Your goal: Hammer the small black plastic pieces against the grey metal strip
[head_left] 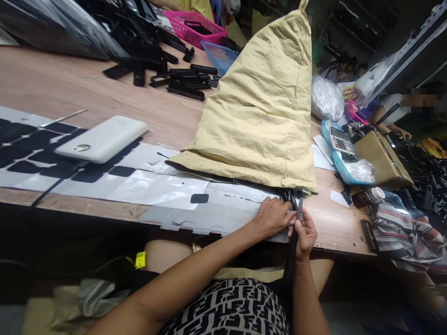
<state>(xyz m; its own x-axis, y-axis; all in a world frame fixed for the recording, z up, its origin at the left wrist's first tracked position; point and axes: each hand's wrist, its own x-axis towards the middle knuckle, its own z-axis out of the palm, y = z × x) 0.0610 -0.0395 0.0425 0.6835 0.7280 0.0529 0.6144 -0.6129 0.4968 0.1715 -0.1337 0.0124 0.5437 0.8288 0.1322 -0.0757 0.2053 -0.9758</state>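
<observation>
A large yellow cloth bag [258,111] lies on the table, its wide end towards me. By the right corner of that end my two hands work close together. In my right hand [304,235] is a narrow dark grey strip [299,208], pinched between thumb and fingers. A black band [292,253] runs below that hand towards my lap. Closed fingers of my left hand [274,215] meet the right ones beside the strip; what they grip is hidden. Small black pieces [289,194] and a shiny piece [302,191] lie at the bag's edge, just beyond the fingers.
A white power bank [101,139] rests on sheets of black patches [21,144]. Black plastic parts [188,81] lie behind, near a pink basket [195,28] and a blue basket [220,56]. To the right are a calculator [341,140] and a cardboard box [380,160]. People sit beyond.
</observation>
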